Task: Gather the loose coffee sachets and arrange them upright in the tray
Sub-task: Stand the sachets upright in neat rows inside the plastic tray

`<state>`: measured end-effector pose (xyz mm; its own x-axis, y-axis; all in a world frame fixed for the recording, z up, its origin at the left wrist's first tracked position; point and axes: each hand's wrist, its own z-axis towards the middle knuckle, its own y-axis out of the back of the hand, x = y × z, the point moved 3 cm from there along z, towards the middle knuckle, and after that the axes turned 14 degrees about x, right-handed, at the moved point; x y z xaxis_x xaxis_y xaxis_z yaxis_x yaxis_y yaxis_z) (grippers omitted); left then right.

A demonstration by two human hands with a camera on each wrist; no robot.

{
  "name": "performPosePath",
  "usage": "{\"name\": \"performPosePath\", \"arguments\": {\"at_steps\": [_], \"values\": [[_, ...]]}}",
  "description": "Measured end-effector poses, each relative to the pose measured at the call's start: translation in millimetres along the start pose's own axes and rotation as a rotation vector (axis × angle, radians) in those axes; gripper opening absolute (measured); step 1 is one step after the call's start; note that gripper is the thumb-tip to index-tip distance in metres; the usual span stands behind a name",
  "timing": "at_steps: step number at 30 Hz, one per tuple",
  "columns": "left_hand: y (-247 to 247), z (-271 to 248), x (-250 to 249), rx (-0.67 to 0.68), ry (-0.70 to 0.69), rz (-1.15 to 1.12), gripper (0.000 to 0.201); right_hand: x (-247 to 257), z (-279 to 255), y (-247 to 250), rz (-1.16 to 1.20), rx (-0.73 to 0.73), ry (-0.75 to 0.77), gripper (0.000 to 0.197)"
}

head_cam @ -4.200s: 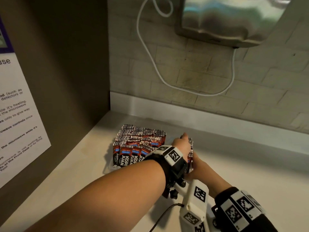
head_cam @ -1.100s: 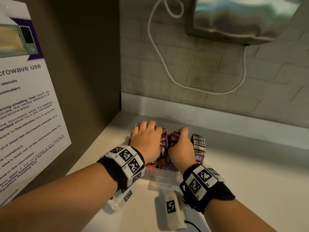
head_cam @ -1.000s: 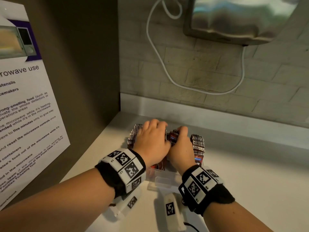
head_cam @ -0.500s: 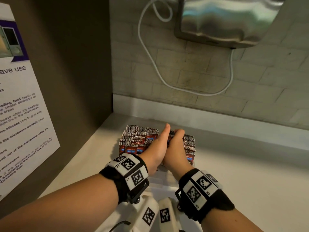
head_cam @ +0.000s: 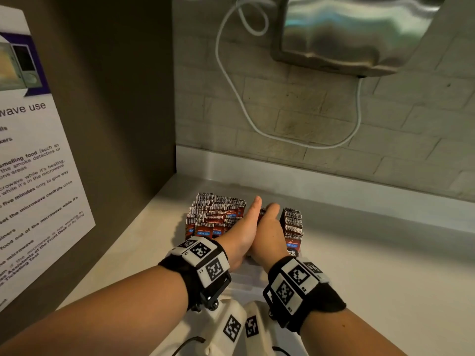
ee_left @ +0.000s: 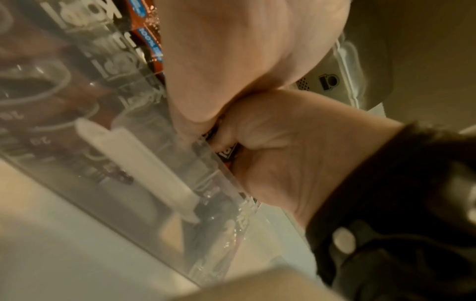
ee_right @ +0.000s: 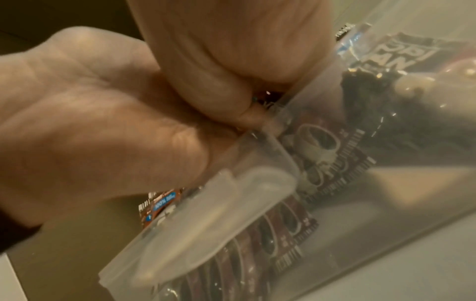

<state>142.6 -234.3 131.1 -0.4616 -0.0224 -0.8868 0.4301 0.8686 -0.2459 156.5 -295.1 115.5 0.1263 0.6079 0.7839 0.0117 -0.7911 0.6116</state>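
Observation:
A clear plastic tray (head_cam: 245, 276) stands on the counter, packed with upright brown-red coffee sachets (head_cam: 216, 214), and another row (head_cam: 293, 224) stands at its right side. Both hands are in the middle of the tray, pressed side by side. My left hand (head_cam: 246, 227) stands on edge with straight fingers against the left block. My right hand (head_cam: 270, 227) curls its fingers over sachets between the two blocks. The left wrist view shows a sachet (ee_left: 226, 153) squeezed between the two hands above the tray wall (ee_left: 154, 163). In the right wrist view the tray rim (ee_right: 231, 193) is below the hands.
A wall with a microwave notice (head_cam: 38, 163) closes the left side. A steel appliance (head_cam: 347, 34) hangs on the brick wall, with a white cable (head_cam: 231, 86) looping below it. Pale countertop (head_cam: 372, 278) spreads to the right. White devices (head_cam: 231, 327) hang under the wrists.
My left hand lifted off the top of the left sachets, turned on edge and slid right against my right hand. The right hand stayed in the middle gap.

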Motion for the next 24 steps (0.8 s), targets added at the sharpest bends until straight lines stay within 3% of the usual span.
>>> {"name": "performPosePath", "arguments": {"at_steps": [3,4,7,8,11,12,19,24], "values": [[-1.8,-0.2,-1.9,-0.018,0.015,-0.021,0.076,0.6,0.5,-2.4,0.144,0.003,-0.018,0.024],[-2.3,-0.3,-2.8,-0.032,0.014,-0.039,0.074,4.2,-3.2,-1.7,0.179,0.015,-0.026,0.033],[-3.1,2.4,-2.8,-0.057,0.024,-0.069,0.072,4.9,-5.3,-1.2,0.311,0.036,-0.065,0.085],[-3.4,4.0,-2.1,-0.055,0.027,-0.077,0.075,4.6,-5.3,0.4,0.349,0.036,-0.074,0.085],[-4.6,6.9,-0.3,-0.046,0.026,-0.087,0.080,8.0,-8.4,6.9,0.328,0.037,-0.072,0.043],[-4.1,8.6,0.6,-0.042,0.024,-0.096,0.081,5.5,-6.2,8.2,0.288,0.019,-0.068,0.040],[-1.6,12.3,3.9,-0.026,0.034,-0.082,0.084,-1.6,-5.1,7.1,0.164,0.020,-0.171,0.049],[0.9,11.7,7.6,-0.012,0.033,-0.081,0.079,-3.2,-3.2,5.3,0.190,0.066,-0.116,0.067]]}}
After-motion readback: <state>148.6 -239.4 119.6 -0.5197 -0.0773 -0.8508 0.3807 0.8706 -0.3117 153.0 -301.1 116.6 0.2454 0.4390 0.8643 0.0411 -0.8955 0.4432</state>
